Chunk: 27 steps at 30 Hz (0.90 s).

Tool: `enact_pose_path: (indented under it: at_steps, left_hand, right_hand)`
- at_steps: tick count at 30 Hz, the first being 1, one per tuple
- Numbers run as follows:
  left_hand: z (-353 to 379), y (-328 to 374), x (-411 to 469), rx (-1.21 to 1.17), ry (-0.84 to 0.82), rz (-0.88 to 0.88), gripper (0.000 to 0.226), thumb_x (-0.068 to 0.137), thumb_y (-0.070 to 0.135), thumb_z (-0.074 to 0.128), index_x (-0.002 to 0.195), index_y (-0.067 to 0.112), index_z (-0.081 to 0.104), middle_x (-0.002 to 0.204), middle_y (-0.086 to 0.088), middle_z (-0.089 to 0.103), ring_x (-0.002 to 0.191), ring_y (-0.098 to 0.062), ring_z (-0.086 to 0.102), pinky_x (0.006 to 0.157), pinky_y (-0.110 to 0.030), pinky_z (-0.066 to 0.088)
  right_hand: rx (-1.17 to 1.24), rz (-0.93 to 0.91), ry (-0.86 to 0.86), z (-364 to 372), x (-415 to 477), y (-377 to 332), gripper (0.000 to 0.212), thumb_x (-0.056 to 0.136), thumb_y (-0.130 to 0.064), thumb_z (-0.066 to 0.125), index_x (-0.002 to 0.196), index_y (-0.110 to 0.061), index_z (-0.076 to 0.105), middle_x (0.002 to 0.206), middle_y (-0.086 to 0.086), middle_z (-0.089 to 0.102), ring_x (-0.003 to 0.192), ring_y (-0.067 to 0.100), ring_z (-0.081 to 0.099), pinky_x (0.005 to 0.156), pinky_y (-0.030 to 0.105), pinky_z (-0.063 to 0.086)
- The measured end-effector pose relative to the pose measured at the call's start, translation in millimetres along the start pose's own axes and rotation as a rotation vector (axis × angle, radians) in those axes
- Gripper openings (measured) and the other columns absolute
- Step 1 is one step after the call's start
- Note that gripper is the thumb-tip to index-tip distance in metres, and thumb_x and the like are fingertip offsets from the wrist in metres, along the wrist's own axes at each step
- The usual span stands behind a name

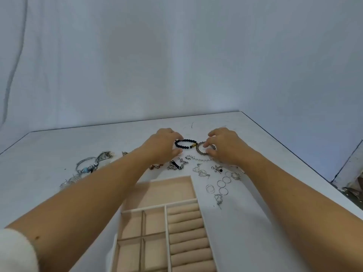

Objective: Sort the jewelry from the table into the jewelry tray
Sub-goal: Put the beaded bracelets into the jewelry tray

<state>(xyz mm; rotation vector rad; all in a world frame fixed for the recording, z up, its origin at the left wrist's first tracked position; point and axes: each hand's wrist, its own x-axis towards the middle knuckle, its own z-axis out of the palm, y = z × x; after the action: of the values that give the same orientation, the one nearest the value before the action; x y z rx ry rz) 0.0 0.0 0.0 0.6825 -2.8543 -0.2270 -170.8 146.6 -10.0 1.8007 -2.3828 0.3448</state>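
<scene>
left hand curls round the black bracelet, right hand pinches the grey bracelet; jewelry tray lies nearer the person.

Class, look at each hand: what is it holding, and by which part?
The right hand pinches the grey bracelet by its right side. The left hand grips the black bracelet at its left end.

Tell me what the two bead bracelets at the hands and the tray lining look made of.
Round black bead bracelet: matte dark beads, likely stone or glass, with one gold-coloured charm. Round grey-brown bead bracelet: duller mottled beads, perhaps stone or metal; too small to tell. Beige compartment jewelry tray: soft, velvety fabric lining by its matte, even look.
</scene>
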Motion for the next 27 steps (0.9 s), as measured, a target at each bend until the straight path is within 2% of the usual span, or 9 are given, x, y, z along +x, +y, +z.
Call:
enact_pose_path:
  at_steps: [8, 11, 17, 22, 25, 27]
  left_hand:
    - [20.0, -1.1, 24.8, 0.045, -0.027, -0.052, 0.034, 0.095, 0.037, 0.050, 0.126, 0.028, 0.058, 0.140, -0.003, 0.042, 0.138, -0.019, 0.024, 0.108, -0.040, 0.030]
    - [21.6, -1.5, 30.4, 0.040, 0.014, -0.045, 0.030, 0.094, 0.038, 0.051, 0.119, 0.029, 0.065, 0.138, -0.003, 0.044, 0.137, -0.020, 0.024, 0.106, -0.040, 0.030]
    - [16.6, 3.4, 41.1, 0.176, 0.012, 0.022, 0.022, 0.091, 0.036, 0.058, 0.107, 0.030, 0.071, 0.143, 0.004, 0.042, 0.141, -0.022, 0.018, 0.108, -0.041, 0.028]
    - [21.8, 7.1, 39.1, 0.302, 0.031, 0.042, 0.028, 0.097, 0.032, 0.047, 0.115, 0.021, 0.065, 0.148, 0.002, 0.037, 0.143, -0.026, 0.013, 0.111, -0.043, 0.023]
    - [19.8, 4.9, 35.9, 0.261, 0.108, 0.012, 0.027, 0.098, 0.028, 0.044, 0.116, 0.018, 0.061, 0.144, -0.001, 0.041, 0.140, -0.027, 0.019, 0.107, -0.041, 0.028]
    - [15.4, 3.5, 33.4, 0.223, 0.196, 0.009, 0.023, 0.098, 0.026, 0.045, 0.113, 0.017, 0.059, 0.134, -0.001, 0.049, 0.134, -0.026, 0.027, 0.100, -0.039, 0.034]
  right_hand:
    - [0.004, 0.008, -0.060, 6.0, 8.1, 7.9, 0.025, 0.089, -0.040, 0.059, 0.111, -0.032, 0.069, 0.143, -0.002, 0.043, 0.138, 0.020, 0.024, 0.112, 0.037, 0.017]
    - [0.024, 0.002, -0.049, 5.9, 10.1, 9.3, 0.021, 0.088, -0.037, 0.063, 0.105, -0.030, 0.072, 0.140, -0.004, 0.045, 0.135, 0.019, 0.026, 0.111, 0.037, 0.020]
    - [0.009, -0.041, -0.005, 13.0, 10.7, 10.5, 0.017, 0.088, -0.032, 0.062, 0.097, -0.024, 0.073, 0.126, -0.005, 0.055, 0.124, 0.017, 0.038, 0.107, 0.037, 0.028]
    - [-0.007, -0.051, 0.051, 17.0, 5.1, 9.2, 0.015, 0.092, -0.031, 0.053, 0.092, -0.022, 0.066, 0.112, -0.007, 0.057, 0.112, 0.017, 0.045, 0.099, 0.033, 0.033]
    - [-0.002, -0.034, 0.110, 8.6, 7.4, 3.6, 0.016, 0.095, -0.029, 0.047, 0.098, -0.019, 0.060, 0.104, -0.002, 0.060, 0.105, 0.020, 0.049, 0.095, 0.033, 0.033]
    - [0.005, -0.021, 0.161, -2.0, 9.6, -1.8, 0.017, 0.097, -0.028, 0.046, 0.102, -0.017, 0.058, 0.098, 0.000, 0.063, 0.098, 0.021, 0.053, 0.087, 0.031, 0.032]
